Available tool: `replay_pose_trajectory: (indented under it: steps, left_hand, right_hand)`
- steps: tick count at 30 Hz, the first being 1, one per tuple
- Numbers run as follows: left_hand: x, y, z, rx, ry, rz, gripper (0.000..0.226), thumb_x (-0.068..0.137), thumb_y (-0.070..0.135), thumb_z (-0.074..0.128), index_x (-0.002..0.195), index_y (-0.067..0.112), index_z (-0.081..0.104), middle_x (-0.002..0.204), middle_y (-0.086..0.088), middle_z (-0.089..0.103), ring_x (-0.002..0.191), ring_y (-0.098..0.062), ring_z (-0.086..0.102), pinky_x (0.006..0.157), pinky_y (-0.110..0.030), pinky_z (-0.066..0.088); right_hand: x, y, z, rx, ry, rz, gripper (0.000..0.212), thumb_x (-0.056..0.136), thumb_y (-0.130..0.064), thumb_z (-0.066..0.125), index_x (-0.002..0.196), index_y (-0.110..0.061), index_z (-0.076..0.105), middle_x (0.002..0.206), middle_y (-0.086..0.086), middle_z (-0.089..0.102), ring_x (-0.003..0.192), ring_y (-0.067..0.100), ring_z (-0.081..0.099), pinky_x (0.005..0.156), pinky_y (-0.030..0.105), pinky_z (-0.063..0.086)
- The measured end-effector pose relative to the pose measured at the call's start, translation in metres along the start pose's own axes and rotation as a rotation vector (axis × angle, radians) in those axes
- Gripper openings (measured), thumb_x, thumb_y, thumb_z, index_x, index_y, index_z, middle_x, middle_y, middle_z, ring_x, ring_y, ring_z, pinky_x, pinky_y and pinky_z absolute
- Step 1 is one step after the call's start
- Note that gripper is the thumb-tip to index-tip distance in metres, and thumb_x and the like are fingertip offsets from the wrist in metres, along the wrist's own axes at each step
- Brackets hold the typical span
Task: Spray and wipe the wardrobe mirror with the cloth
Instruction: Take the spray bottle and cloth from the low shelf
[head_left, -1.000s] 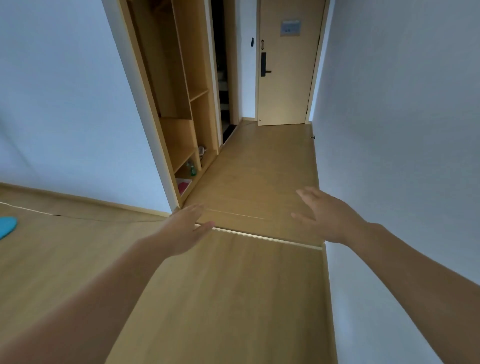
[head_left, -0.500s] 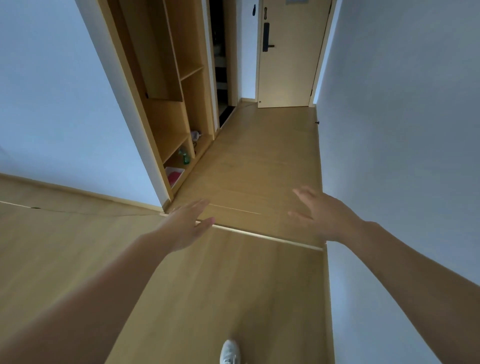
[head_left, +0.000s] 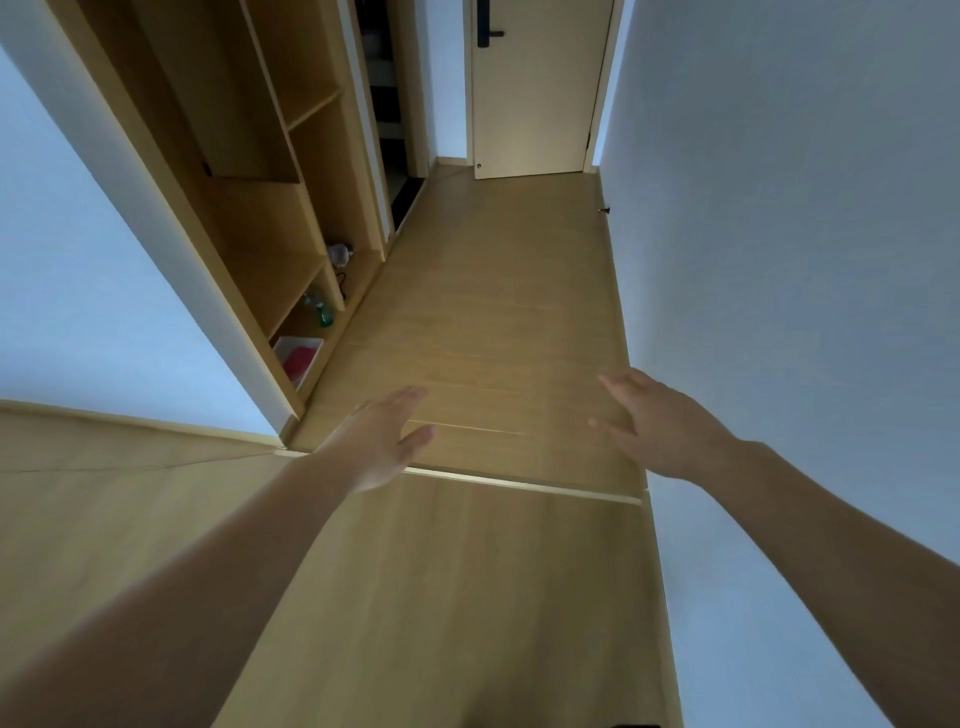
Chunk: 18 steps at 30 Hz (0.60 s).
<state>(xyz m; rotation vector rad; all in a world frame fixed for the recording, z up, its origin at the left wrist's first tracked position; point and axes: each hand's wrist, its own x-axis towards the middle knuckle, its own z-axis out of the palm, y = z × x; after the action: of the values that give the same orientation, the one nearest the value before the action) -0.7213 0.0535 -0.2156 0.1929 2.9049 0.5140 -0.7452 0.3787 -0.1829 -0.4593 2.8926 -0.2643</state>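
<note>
Hands reach forward in your head view: left hand (head_left: 382, 441) and right hand (head_left: 657, 423) hover over the wood floor (head_left: 467, 597), fingers straight, holding nothing. Ahead on your left, a green bottle (head_left: 324, 314) stands low in the open shelves (head_left: 270, 249), near a white tray (head_left: 297, 340) holding something pink.

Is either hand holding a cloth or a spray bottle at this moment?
No: the left hand and the right hand are both stretched forward with straight fingers and hold nothing.

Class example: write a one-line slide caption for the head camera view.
Open and empty, the left hand and right hand reach forward over the wooden floor near open shelving.
</note>
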Motion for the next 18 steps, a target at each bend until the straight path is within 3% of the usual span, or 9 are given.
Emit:
replay_pose_trajectory:
  steps: [8, 13, 18]
  left_hand:
    - [0.101, -0.012, -0.012, -0.039, 0.011, -0.054, 0.061, 0.1, 0.045, 0.044, 0.153, 0.024, 0.023, 0.158, 0.003, 0.029, 0.14, -0.025, 0.036, 0.114, -0.045, 0.032]
    - [0.179, -0.004, -0.015, -0.066, 0.08, -0.114, 0.059, 0.099, 0.045, 0.045, 0.152, 0.023, 0.028, 0.156, 0.002, 0.034, 0.138, -0.022, 0.038, 0.114, -0.04, 0.03]
    - [0.248, 0.009, -0.017, -0.115, 0.097, -0.207, 0.06, 0.097, 0.051, 0.044, 0.151, 0.027, 0.028, 0.154, 0.004, 0.036, 0.139, -0.02, 0.037, 0.112, -0.039, 0.031]
  right_hand:
    - [0.123, 0.026, -0.016, -0.007, -0.01, -0.087, 0.068, 0.098, -0.053, 0.038, 0.154, -0.019, 0.018, 0.161, 0.006, 0.019, 0.144, 0.025, 0.028, 0.114, 0.042, 0.03]
    - [0.214, 0.062, -0.045, -0.037, -0.035, -0.205, 0.068, 0.1, -0.048, 0.039, 0.155, -0.015, 0.015, 0.162, 0.008, 0.015, 0.147, 0.023, 0.019, 0.116, 0.034, 0.02]
    - [0.299, 0.107, -0.079, -0.075, -0.041, -0.295, 0.067, 0.101, -0.046, 0.039, 0.154, -0.012, 0.018, 0.161, 0.009, 0.019, 0.147, 0.022, 0.02, 0.115, 0.034, 0.021]
